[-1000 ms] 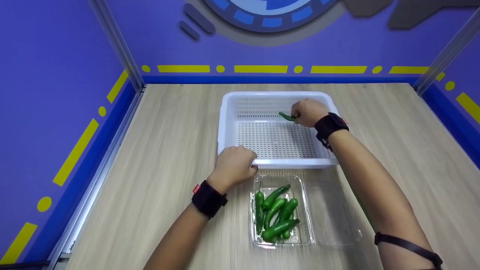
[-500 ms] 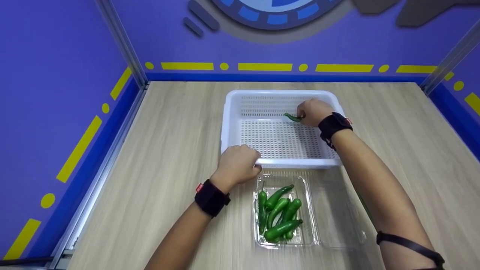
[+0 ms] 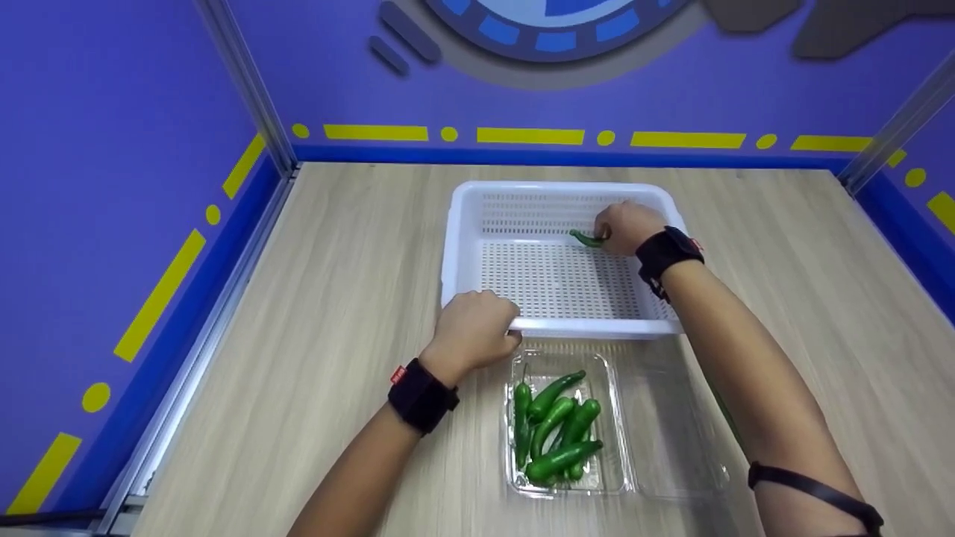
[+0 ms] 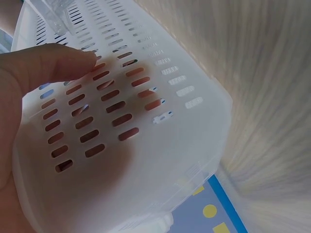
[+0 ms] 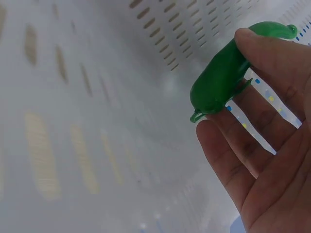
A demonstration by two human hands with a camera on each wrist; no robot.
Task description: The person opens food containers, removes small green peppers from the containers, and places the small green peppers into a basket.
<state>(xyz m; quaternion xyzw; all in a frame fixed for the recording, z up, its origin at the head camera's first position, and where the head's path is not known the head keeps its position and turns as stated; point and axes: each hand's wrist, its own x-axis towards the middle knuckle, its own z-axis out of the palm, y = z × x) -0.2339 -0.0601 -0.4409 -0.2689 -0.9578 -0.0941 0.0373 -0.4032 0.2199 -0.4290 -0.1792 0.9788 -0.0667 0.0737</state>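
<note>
In the head view, my left hand [image 3: 476, 332] grips the near-left corner of a white perforated plastic basket [image 3: 589, 326]. The left wrist view shows its thumb [image 4: 58, 63] against the slotted outer wall; the other fingers show only faintly through the plastic. My right hand [image 3: 630, 227] is inside the basket, toward its back right. Between its thumb and fingers it holds a green chili pepper [image 5: 221, 73]. A thin green tip [image 5: 241, 90] pokes out behind that pepper; whether it belongs to a second one I cannot tell. Several green chili peppers [image 3: 563, 460] lie in a clear plastic box [image 3: 618, 440].
The box's clear lid [image 3: 671, 440] lies folded out to its right, partly under my right forearm. The box stands just in front of the basket on a wooden table [image 3: 343, 261]. Purple walls [image 3: 112, 112] enclose the table's back and sides.
The head view has shifted slightly, so everything appears a little further right. Relative to the basket, both hands have barely moved. The pepper is still held over the basket floor.
</note>
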